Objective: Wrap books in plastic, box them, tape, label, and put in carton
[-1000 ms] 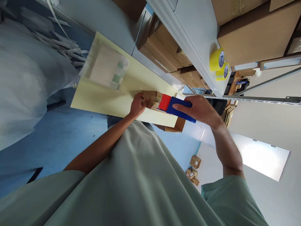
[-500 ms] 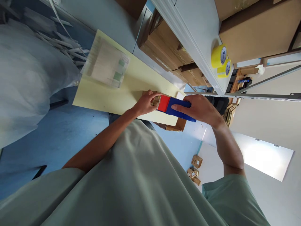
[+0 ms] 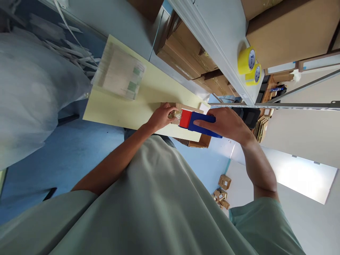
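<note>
My right hand (image 3: pixel 225 122) is wrapped round a blue and red tape dispenser (image 3: pixel 203 122), its red end toward my left hand. At that red end my left hand (image 3: pixel 161 117) is closed, thumb and fingers pinching a crinkled piece of clear tape (image 3: pixel 175 115). Partly hidden under the hands and dispenser, a small cardboard box (image 3: pixel 183 107) lies on the pale yellow board (image 3: pixel 156 94). How far the tape sticks to the box I cannot tell.
A clear plastic packet (image 3: pixel 120 72) lies on the board's left. Beyond stand cardboard boxes (image 3: pixel 186 49) under a white shelf (image 3: pixel 212 39), which bears yellow tape rolls (image 3: pixel 246 61). A big translucent bag (image 3: pixel 39 95) fills the left. An open carton (image 3: pixel 203 141) sits below the board.
My left hand has shifted slightly left, away from the dispenser's red end, and more clear tape shows between them. My right hand keeps hold of the dispenser, almost in place.
</note>
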A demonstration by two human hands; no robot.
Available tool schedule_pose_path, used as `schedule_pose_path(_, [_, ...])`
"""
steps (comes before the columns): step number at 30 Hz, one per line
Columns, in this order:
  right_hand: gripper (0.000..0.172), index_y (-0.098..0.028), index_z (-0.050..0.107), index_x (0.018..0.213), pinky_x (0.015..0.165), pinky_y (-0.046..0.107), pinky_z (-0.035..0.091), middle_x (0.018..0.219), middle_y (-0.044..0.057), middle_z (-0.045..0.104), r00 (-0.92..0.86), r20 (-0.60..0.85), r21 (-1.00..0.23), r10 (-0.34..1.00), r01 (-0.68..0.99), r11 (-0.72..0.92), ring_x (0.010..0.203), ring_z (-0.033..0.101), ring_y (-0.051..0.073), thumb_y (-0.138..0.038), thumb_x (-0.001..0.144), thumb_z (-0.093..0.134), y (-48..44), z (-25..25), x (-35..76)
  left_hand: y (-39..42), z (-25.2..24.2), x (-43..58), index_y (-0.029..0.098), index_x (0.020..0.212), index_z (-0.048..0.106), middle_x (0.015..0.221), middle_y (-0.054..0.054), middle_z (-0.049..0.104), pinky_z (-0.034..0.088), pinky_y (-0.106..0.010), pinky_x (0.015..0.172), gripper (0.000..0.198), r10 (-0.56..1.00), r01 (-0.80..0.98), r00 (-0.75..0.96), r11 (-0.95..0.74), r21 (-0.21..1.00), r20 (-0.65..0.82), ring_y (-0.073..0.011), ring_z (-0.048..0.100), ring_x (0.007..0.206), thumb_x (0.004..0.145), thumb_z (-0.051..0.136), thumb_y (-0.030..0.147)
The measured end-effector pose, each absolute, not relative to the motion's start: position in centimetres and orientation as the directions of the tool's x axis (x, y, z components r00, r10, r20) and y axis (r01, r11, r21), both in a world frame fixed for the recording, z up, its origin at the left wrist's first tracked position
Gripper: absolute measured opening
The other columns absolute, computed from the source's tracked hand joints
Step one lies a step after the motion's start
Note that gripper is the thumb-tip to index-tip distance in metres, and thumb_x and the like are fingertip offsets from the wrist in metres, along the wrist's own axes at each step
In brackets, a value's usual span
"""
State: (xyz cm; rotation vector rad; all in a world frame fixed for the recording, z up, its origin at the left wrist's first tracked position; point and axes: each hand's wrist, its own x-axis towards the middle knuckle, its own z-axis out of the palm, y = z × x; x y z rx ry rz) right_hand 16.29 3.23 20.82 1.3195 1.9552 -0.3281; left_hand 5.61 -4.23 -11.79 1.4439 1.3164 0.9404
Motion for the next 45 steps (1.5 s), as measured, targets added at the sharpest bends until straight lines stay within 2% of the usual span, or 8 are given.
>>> schedule_pose_path(9, [0.071,-0.022,0.075,0.086,0.070,0.033,0.038,0.073,0.005,0.069,-0.179,-0.705,0.257,0.686,0.837,0.482,0.072,0.063,0.022,-0.086,0.103,0.052,3.9,21.2,19.7,-4.0,-11.5,5.3,0.024,0.127,0.077,0.124,-0.009,0.070,0.057,-0.038,0.104,0.041,0.990,0.377,0.128,0.003,0.926,-0.055,-0.0264,0.069,0.110,0.088,0.091,0.026])
schedule_pose_path(20, [0.072,-0.018,0.079,0.094,0.074,0.033,0.044,0.084,0.013,0.076,-0.099,-0.737,0.318,0.669,0.822,0.472,0.084,0.073,0.028,-0.084,0.106,0.052,7.0,16.5,26.5,-4.5,-11.5,4.3,0.022,0.122,0.078,0.118,-0.007,0.072,0.060,-0.039,0.101,0.039,0.996,0.457,0.093,-0.052,0.888,0.010,-0.0262,0.072,0.105,0.089,0.091,0.039])
schedule_pose_path(28, [0.071,-0.015,0.081,0.110,0.081,0.035,0.051,0.103,0.018,0.083,-0.195,-0.793,0.132,0.577,0.870,0.475,0.097,0.078,0.032,-0.079,0.108,0.052,9.6,9.4,31.1,-5.2,-10.8,4.5,0.024,0.125,0.077,0.116,-0.008,0.074,0.063,-0.040,0.100,0.042,0.999,0.535,0.009,0.028,0.844,-0.039,-0.0261,0.075,0.103,0.095,0.085,0.053])
schedule_pose_path(34, [0.064,-0.015,0.078,0.131,0.090,0.037,0.054,0.115,0.020,0.084,-0.275,-0.788,0.019,0.551,0.884,0.468,0.111,0.079,0.036,-0.071,0.109,0.056,10.1,6.8,32.7,-6.1,-9.1,5.9,0.023,0.137,0.072,0.127,-0.012,0.072,0.062,-0.045,0.108,0.043,0.997,0.649,-0.039,0.072,0.758,-0.062,-0.0285,0.077,0.113,0.101,0.080,0.045])
schedule_pose_path(37, [0.061,-0.019,0.078,0.136,0.091,0.038,0.055,0.127,0.020,0.083,-0.333,-0.783,-0.027,0.525,0.862,0.506,0.120,0.077,0.038,-0.068,0.112,0.052,10.1,6.5,33.2,-6.0,-7.8,8.2,0.023,0.157,0.061,0.160,-0.021,0.060,0.047,-0.060,0.129,0.070,0.998,0.764,0.015,0.027,0.645,-0.059,-0.0413,0.057,0.153,0.096,0.085,0.046])
schedule_pose_path(41, [0.060,-0.019,0.076,0.142,0.093,0.038,0.056,0.132,0.022,0.082,-0.377,-0.775,-0.072,0.508,0.850,0.522,0.124,0.077,0.037,-0.066,0.114,0.051,10.0,6.3,33.7,-4.4,-7.0,11.7,0.020,0.182,0.023,0.190,-0.026,0.016,0.012,-0.073,0.141,0.132,0.947,0.832,0.282,-0.163,0.530,-0.152,-0.0503,0.008,0.177,0.078,0.099,0.051])
schedule_pose_path(43, [0.062,-0.017,0.077,0.141,0.094,0.038,0.056,0.132,0.023,0.081,-0.396,-0.765,-0.100,0.508,0.852,0.514,0.125,0.077,0.037,-0.066,0.114,0.051,10.0,6.0,34.1,-3.6,-7.1,12.7,0.016,0.185,0.012,0.191,-0.028,0.006,0.002,-0.078,0.140,0.141,0.916,0.844,0.347,-0.211,0.494,-0.202,-0.0510,-0.001,0.177,0.077,0.099,0.047])
schedule_pose_path(45, [0.062,-0.016,0.077,0.139,0.094,0.038,0.056,0.132,0.024,0.081,-0.409,-0.762,-0.123,0.503,0.853,0.507,0.126,0.076,0.038,-0.066,0.114,0.051,10.1,5.8,34.5,-3.0,-7.4,13.0,0.014,0.185,0.012,0.190,-0.030,0.008,0.000,-0.080,0.138,0.133,0.904,0.856,0.357,-0.216,0.469,-0.235,-0.0508,-0.001,0.177,0.082,0.093,0.039])
